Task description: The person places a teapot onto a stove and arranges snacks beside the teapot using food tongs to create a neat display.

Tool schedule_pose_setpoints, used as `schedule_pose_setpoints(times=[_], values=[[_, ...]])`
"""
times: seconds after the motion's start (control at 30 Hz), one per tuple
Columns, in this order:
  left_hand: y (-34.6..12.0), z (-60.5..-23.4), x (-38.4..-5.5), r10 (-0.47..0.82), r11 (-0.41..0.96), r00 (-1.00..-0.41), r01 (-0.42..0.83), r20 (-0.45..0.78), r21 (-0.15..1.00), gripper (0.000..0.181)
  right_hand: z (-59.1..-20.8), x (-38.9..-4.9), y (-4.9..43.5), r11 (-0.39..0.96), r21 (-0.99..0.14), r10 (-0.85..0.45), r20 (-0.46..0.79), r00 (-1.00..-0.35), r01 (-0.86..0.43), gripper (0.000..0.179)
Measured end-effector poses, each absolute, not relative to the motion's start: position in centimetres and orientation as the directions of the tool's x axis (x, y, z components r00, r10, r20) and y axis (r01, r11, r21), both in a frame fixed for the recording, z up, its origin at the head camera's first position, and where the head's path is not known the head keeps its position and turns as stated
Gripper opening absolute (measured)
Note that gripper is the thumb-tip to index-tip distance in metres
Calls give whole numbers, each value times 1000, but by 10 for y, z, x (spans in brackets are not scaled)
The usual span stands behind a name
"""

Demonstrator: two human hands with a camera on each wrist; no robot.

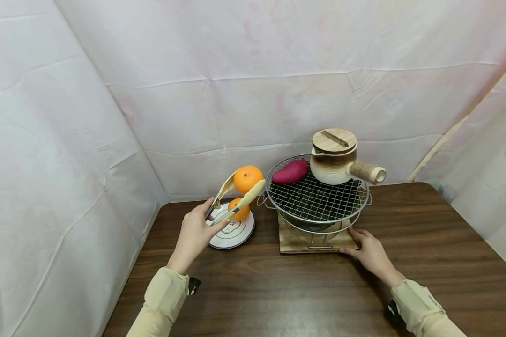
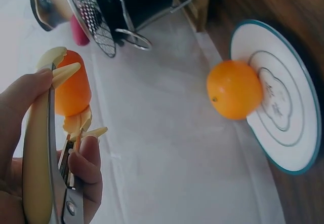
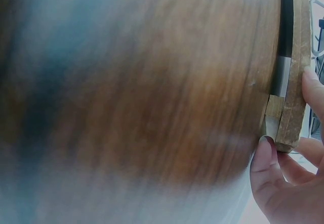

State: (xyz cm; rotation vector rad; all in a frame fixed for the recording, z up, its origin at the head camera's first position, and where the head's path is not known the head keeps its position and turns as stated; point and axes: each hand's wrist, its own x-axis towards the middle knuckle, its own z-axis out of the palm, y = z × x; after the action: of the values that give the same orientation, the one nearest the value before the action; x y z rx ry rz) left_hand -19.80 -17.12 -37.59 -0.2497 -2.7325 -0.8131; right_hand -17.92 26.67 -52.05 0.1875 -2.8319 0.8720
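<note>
"While the left hand [image 1: 195, 230] is being entered, what are its fingers grasping?"

"Tongs [image 1: 252, 192], one pair, cream tips; palm cut off at the edge of the left wrist view. Between the tips: upper orange [image 1: 247, 179], one, raised clear of the tabletop [image 1: 257, 290] toward its far left corner, sides partly covered by the tips."

"Beneath it?"

"Plate [image 1: 232, 241], white, dark-rimmed, near the far left corner; printed centre partly masked in the head view, lettering too small to read. On it, lower orange [image 1: 241, 213], one, partly behind a tong arm."

"Right hand [image 1: 370, 252]?"

"Fingers gripping the near right corner of a wooden board [image 1: 293, 243]; their undersides hidden from above. Right wrist view: mostly blurred wood, hand cropped at the frame."

"Upon the board?"

"Wire grill [image 1: 312, 201], round, right of the plate, toward the tabletop's far edge; dark basin below, obscured by the mesh. On the mesh: purple tuber [image 1: 290, 172], one, at the far left rim; pot [image 1: 331, 168], lidded, cord-wrapped handle, at the far right rim, its contents concealed."

"Tabletop's near edge?"

"Out of frame."
</note>
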Motion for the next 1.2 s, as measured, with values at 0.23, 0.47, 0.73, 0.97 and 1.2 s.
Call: schedule_pose_setpoints(times=[0.23, 0.47, 0.73, 0.97, 1.2], values=[[-158, -366, -197, 131, 807, -937, 290, 323, 514, 78, -520, -179, 266, 820, -546, -70, 201, -977, -171, 81], [-144, -361, -198, 171, 797, -923, 335, 344, 502, 79, -522, -179, 267, 820, -544, -69, 214, -974, -177, 81], [-124, -354, -198, 214, 805, -922, 353, 321, 477, 77, -522, -179, 267, 818, -548, -66, 218, -974, -178, 80], [-109, -351, -198, 260, 803, -921, 373, 290, 464, 80, -522, -179, 267, 819, -545, -70, 215, -974, -179, 80], [-98, -351, -201, 305, 800, -912, 402, 274, 447, 82, -520, -179, 266, 819, -544, -71, 214, -974, -179, 80]])
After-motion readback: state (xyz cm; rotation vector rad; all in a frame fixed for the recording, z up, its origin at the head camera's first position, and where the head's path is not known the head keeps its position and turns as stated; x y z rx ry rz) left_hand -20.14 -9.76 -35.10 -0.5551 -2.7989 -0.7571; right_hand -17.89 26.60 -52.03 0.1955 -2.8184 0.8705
